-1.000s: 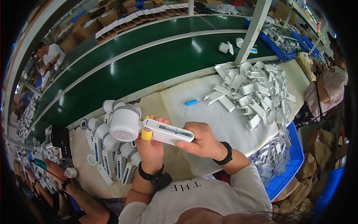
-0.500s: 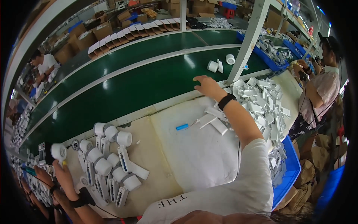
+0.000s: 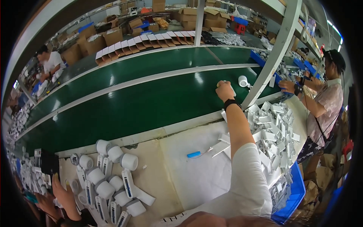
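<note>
My right hand [image 3: 225, 90] reaches over the green conveyor belt [image 3: 151, 99], its fingers closed round a white hair-dryer-shaped device [image 3: 233, 90]; most of it is hidden. A second such device [image 3: 243, 80] lies on the belt just right of it. At the lower left, my left hand [image 3: 64, 195] has its fingers stretched upward, a yellow patch showing at one fingertip. It is beside a pile of white devices [image 3: 104, 189] with cylindrical heads and slotted handles, resting on the beige worktop.
A heap of white plastic parts [image 3: 278, 130] covers the worktop's right side, above a blue bin [image 3: 298, 185]. A blue piece with a wire [image 3: 194, 154] lies mid-table. A slanted white post [image 3: 274, 53] stands right of my right hand. Co-workers stand at both sides.
My right hand has come down onto a device on the belt and closed round it. My left hand has lowered; the device it held up is out of its raised fingers. The view has shifted.
</note>
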The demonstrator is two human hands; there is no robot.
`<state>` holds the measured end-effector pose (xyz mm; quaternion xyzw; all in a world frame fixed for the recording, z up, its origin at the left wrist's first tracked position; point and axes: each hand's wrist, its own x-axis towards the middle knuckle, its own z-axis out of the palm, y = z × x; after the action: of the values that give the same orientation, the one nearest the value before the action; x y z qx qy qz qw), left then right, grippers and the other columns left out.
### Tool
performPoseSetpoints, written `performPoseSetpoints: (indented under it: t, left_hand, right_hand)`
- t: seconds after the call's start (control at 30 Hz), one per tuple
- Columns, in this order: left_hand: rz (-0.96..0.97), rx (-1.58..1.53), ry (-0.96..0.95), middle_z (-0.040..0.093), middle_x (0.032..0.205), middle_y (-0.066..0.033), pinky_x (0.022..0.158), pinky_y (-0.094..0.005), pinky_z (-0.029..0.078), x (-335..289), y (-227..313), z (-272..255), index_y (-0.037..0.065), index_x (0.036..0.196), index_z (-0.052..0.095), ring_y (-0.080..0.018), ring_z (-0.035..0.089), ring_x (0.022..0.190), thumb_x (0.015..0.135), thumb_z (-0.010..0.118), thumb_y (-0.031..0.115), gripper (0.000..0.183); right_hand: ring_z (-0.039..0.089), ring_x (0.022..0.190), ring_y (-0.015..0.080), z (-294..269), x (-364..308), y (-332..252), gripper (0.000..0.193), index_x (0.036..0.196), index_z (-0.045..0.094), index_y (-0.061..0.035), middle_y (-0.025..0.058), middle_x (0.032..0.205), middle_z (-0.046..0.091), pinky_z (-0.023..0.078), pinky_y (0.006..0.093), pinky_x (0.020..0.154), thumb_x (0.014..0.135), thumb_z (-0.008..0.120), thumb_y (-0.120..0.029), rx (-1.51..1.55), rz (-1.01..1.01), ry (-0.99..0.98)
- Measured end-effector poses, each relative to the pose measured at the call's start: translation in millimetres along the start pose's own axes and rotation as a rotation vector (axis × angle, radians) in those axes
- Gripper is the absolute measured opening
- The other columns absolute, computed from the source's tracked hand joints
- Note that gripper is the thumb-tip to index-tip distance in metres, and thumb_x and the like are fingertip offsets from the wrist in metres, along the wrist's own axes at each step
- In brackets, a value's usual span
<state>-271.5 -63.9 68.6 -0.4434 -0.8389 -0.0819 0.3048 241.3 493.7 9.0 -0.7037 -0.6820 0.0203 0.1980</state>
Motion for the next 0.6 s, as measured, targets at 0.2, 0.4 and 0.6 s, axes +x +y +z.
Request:
performPoseSetpoints:
  t: [0.2,0.4,0.6]
  left_hand:
    - [0.102,-1.115,-0.251,0.062,0.097,-0.0106,0.080,-0.0283,0.044,17,143,-37,0.000,0.105,0.058,-0.0182,0.056,0.095,0.078,0.052,0.001,0.027]
    - [0.348,-1.268,-0.180,0.050,0.122,-0.0154,0.095,-0.0333,0.036,31,255,-35,-0.003,0.129,0.033,-0.0272,0.048,0.112,0.076,0.065,0.020,0.065]
    - [-0.431,-2.602,-1.574,0.050,0.121,-0.0133,0.089,-0.0374,0.044,-33,282,-29,0.004,0.125,0.039,-0.0232,0.055,0.102,0.086,0.054,0.028,0.049]
  right_hand:
    - [0.054,0.098,0.0209,-97,-91,-77,0.052,0.126,0.043,-0.0107,0.0112,0.120,0.048,0.049,0.0316,0.075,0.078,0.060,-0.021,0.888,-0.251,-0.428]
    - [0.052,0.103,0.0170,-150,-230,-95,0.057,0.132,0.035,-0.0061,0.0089,0.120,0.048,0.047,0.0296,0.080,0.081,0.055,-0.023,1.427,-0.378,-0.940]
    - [0.046,0.114,0.0233,-155,-324,-71,0.059,0.127,0.042,-0.0051,0.0128,0.124,0.046,0.034,0.0351,0.096,0.077,0.062,-0.031,1.463,-0.619,-0.988]
